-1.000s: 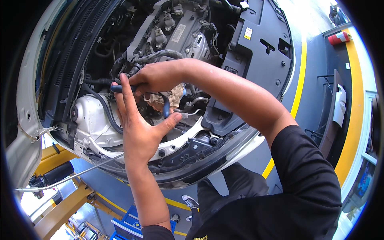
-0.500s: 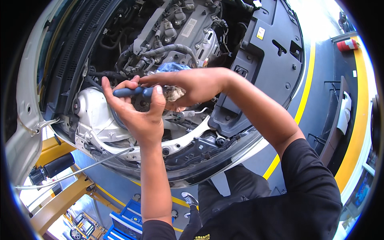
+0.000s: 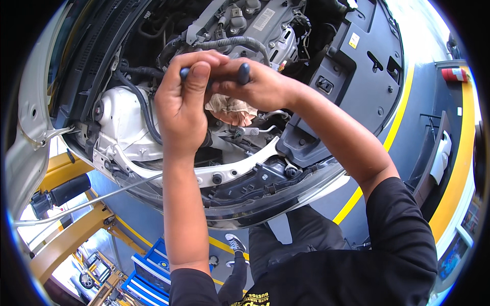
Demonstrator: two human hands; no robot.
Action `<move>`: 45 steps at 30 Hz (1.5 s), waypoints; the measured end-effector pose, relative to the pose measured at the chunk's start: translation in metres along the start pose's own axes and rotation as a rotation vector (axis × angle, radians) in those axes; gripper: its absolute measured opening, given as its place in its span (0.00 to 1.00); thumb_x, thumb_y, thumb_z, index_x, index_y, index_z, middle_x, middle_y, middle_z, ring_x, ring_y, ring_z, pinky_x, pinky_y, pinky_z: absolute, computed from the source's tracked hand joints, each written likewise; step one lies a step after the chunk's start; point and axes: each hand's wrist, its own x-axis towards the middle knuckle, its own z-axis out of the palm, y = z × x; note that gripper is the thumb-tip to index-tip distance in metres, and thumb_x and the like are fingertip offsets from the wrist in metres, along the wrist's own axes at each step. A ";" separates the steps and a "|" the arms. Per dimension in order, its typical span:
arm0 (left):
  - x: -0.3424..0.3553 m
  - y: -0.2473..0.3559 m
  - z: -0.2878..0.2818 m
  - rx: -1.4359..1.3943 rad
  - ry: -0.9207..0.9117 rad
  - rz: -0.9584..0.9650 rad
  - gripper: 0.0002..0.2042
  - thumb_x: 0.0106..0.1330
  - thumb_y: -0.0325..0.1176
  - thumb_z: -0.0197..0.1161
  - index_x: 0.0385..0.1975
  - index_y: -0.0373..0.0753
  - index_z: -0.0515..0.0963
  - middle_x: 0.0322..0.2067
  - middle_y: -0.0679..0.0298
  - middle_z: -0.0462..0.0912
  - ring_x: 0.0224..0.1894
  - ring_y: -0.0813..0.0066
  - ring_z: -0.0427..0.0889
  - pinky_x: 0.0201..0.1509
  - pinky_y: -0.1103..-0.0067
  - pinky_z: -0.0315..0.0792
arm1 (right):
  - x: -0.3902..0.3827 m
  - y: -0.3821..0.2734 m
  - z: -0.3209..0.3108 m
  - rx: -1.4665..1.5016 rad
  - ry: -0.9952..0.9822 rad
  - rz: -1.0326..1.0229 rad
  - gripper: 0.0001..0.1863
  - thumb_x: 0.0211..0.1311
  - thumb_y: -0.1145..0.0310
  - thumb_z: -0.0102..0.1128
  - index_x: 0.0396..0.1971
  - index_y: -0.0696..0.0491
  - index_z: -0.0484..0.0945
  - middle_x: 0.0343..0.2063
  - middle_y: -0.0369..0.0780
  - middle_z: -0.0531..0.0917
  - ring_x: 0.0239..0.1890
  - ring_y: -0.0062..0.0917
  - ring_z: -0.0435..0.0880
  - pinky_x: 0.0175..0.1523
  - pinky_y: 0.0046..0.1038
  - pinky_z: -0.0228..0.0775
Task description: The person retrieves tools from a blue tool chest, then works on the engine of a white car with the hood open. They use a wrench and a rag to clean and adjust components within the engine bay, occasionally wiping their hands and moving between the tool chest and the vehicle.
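Note:
Both my hands are raised together over the engine bay, gripping what looks like a pair of blue-handled pliers (image 3: pixel 244 74). One blue handle end shows by the thumb of my left hand (image 3: pixel 184 97), whose fingers are curled round it. The other end sticks up from the closed fingers of my right hand (image 3: pixel 260 84). My fingers hide the jaws and the middle of the tool. Just beneath the hands lies a crumpled beige rag or paper (image 3: pixel 232 110), tucked among the engine parts. A ribbed hose (image 3: pixel 240 42) runs behind my hands, in front of the engine (image 3: pixel 265 25).
A black plastic cover (image 3: pixel 357 66) spans the right of the bay. The white strut tower (image 3: pixel 120 125) is at left, with a metal rod (image 3: pixel 87 203) crossing near a yellow lift arm (image 3: pixel 71 245). Below are a blue tool cabinet (image 3: pixel 148 270) and another person's shoe (image 3: pixel 235 243).
My left hand has turned from palm-up to curled and moved up beside the right. The blue handles, side by side before, are now apart. The view has shifted slightly; more beige rag shows.

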 end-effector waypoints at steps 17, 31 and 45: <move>0.004 0.003 -0.013 0.088 -0.228 0.022 0.12 0.82 0.37 0.55 0.39 0.37 0.79 0.56 0.47 0.87 0.69 0.52 0.78 0.78 0.59 0.60 | -0.030 0.004 0.010 0.196 0.134 0.162 0.35 0.61 0.90 0.48 0.69 0.50 0.66 0.53 0.46 0.85 0.46 0.28 0.87 0.45 0.33 0.82; 0.067 0.018 0.008 -0.095 -0.980 -0.389 0.45 0.53 0.57 0.61 0.65 0.24 0.76 0.55 0.41 0.84 0.65 0.52 0.78 0.83 0.62 0.47 | -0.021 0.048 0.035 -0.439 0.487 -0.363 0.10 0.61 0.66 0.64 0.38 0.56 0.84 0.43 0.44 0.86 0.49 0.41 0.84 0.57 0.41 0.75; 0.025 0.016 0.014 -0.209 -0.571 -0.362 0.33 0.62 0.51 0.52 0.55 0.24 0.77 0.48 0.46 0.81 0.55 0.57 0.80 0.63 0.71 0.71 | -0.004 0.058 0.025 -0.135 0.202 -0.270 0.09 0.56 0.71 0.65 0.36 0.57 0.81 0.39 0.44 0.83 0.43 0.39 0.84 0.49 0.38 0.76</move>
